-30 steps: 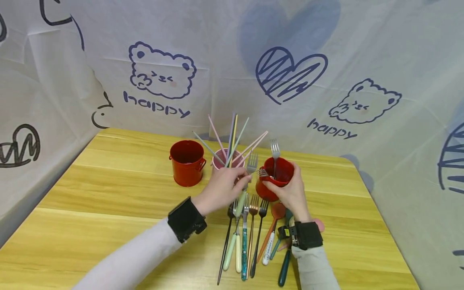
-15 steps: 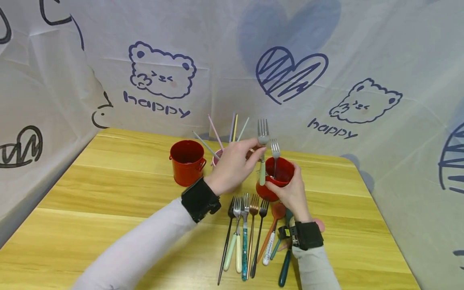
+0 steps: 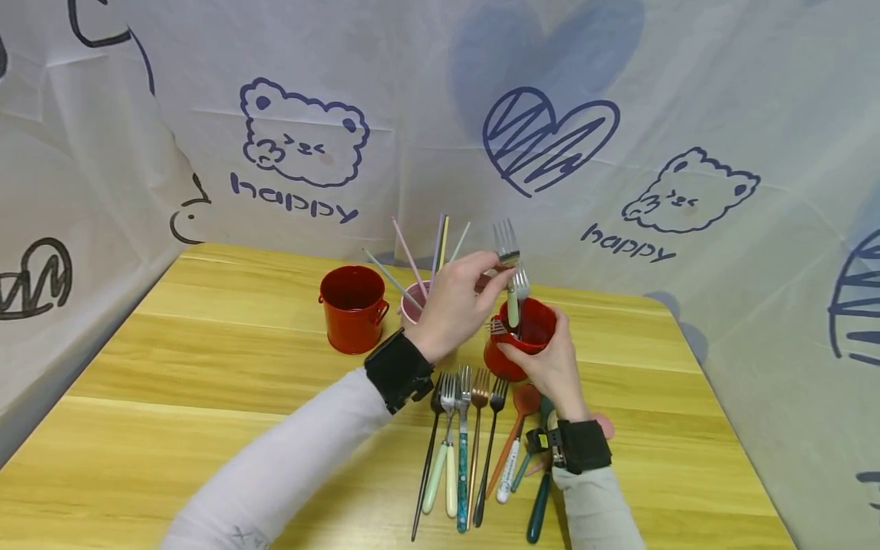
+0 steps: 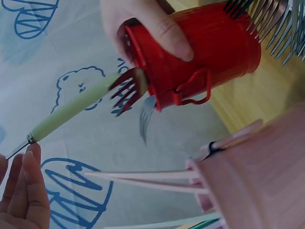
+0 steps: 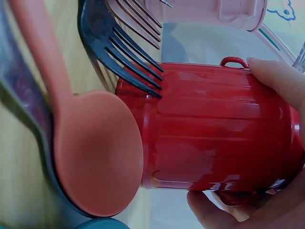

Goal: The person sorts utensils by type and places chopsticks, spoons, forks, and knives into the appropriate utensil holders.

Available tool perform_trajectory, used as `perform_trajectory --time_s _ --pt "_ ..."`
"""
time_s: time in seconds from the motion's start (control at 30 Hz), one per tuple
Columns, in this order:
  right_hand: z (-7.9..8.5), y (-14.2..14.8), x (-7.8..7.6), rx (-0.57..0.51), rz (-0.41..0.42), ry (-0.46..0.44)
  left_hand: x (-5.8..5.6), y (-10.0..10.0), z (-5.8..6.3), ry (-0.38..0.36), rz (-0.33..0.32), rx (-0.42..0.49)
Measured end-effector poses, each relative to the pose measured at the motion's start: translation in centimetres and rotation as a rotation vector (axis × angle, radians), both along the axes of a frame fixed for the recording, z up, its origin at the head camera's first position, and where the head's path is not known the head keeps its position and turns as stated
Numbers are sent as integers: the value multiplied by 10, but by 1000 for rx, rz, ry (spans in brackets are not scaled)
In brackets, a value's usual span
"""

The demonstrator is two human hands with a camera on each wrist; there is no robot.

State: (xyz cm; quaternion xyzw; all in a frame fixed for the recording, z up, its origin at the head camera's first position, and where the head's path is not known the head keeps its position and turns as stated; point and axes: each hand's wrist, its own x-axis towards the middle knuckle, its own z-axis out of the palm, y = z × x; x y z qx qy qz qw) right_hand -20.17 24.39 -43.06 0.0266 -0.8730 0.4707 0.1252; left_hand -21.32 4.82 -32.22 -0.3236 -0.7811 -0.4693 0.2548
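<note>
My left hand (image 3: 457,302) pinches a silver fork by its neck, tines up. Its pale green handle (image 4: 71,112) points down at the mouth of a red bucket (image 3: 503,365), the handle's tip overlapping the opening in the head view. My right hand (image 3: 550,359) grips that bucket near its rim, thumb on one side and fingers on the other, as the right wrist view shows. Two forks stand in it: one fork (image 3: 522,281) upright, another fork (image 4: 147,114) leaning out over the rim.
A second red bucket (image 3: 354,328) stands to the left. Between the two is a pink bucket (image 3: 411,309) with several coloured chopsticks (image 3: 409,256), partly behind my left hand. In front lie several forks (image 3: 463,458) in a row, then spoons, including an orange spoon (image 5: 100,152).
My left hand has lifted the green-handled fork up and to the right, from in front of the pink bucket to over the red bucket. The right hand keeps its grip.
</note>
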Motion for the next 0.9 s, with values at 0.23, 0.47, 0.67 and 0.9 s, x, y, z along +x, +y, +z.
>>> perform_trajectory --time_s 0.23,0.47,0.67,0.9 --pt "0 1 0 2 6 4 -7 5 -9 8 17 3" --pt "-1 1 1 -2 11 -2 -12 8 -17 -4 28 -22" --pt "-1 1 2 -1 13 -2 -11 8 -21 -57 26 -47" --pt "3 0 2 4 13 -8 -6 8 -25 -195 82 -241"
